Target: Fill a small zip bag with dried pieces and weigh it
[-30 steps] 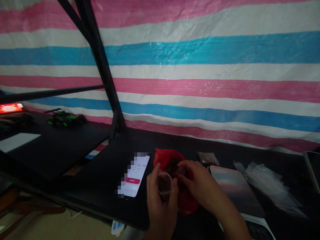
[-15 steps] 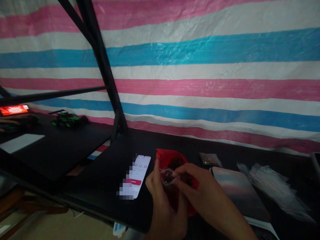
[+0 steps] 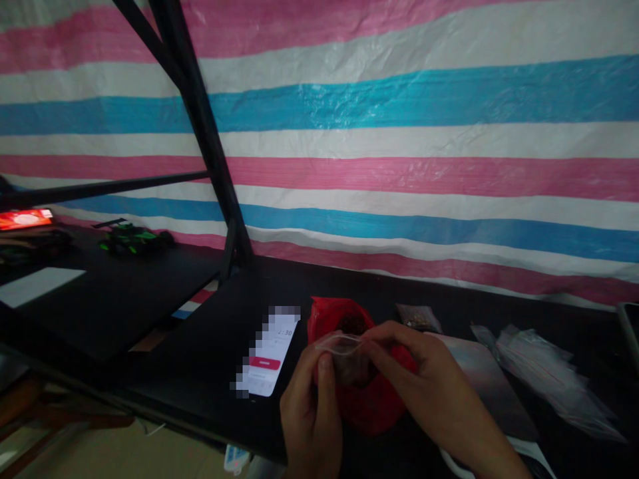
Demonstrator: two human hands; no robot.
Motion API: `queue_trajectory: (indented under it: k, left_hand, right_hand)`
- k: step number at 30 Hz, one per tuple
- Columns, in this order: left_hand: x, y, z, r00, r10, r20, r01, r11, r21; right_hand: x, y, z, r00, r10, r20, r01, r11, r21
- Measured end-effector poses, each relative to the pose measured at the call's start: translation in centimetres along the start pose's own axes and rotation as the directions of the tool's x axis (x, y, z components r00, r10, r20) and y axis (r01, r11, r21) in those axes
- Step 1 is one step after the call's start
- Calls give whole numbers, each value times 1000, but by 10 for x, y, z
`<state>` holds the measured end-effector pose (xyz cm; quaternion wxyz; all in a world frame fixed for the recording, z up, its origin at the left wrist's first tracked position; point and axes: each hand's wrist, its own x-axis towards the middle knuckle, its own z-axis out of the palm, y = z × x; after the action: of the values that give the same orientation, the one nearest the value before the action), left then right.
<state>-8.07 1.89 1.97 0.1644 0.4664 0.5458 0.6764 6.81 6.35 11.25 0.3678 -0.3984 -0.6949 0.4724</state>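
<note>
My left hand [image 3: 308,406] and my right hand [image 3: 424,386] both pinch the top edge of a small clear plastic bag [image 3: 344,356] with dark bits inside. I hold it just above a red plastic bag [image 3: 369,399] that lies open on the black table [image 3: 210,339] and has dark bits in it. The small bag's mouth looks pressed flat between my fingers. A lit phone [image 3: 269,352] lies left of my hands.
A small filled clear bag [image 3: 418,317] lies behind my right hand. A flat grey pad [image 3: 492,386] and a heap of empty clear bags [image 3: 544,379] lie to the right. Black frame posts [image 3: 200,133] rise at the left. A striped tarp [image 3: 399,133] hangs behind.
The small bag's mouth was held round and open a second ago; now it is flattened between both hands. My hands have shifted slightly over the red bag.
</note>
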Motion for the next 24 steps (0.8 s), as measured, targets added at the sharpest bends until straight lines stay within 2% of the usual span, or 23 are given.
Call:
queue_trajectory:
  k: [4,7,10,14,16,19,24]
  left_hand:
    - [-5,-3,2,999,-12,49,10,999,53]
    - [-7,-2,4,997,-25,76,26,1000,-12]
    - [-6,1,7,991,-85,103,94,991,-92]
    - [-3,3,12,982,-184,42,188,970,-157]
    - [-2,5,14,982,-189,20,190,967,-170]
    - [-1,11,17,987,-163,5,161,971,-178]
    - [-2,15,20,982,-182,48,187,971,-147]
  right_hand:
    - [-2,-1,-1,999,-36,-4,36,997,-69]
    - [-3,0,-3,995,-92,-42,85,988,-131]
    - [-4,4,-5,987,-139,-79,125,979,-161]
    - [-3,8,-3,995,-85,-56,80,993,-88]
    - [-2,10,-2,998,-44,-38,42,998,-53]
    - [-3,12,-1,998,-54,-41,51,997,-65]
    - [-2,16,-1,997,-67,-42,65,997,-37]
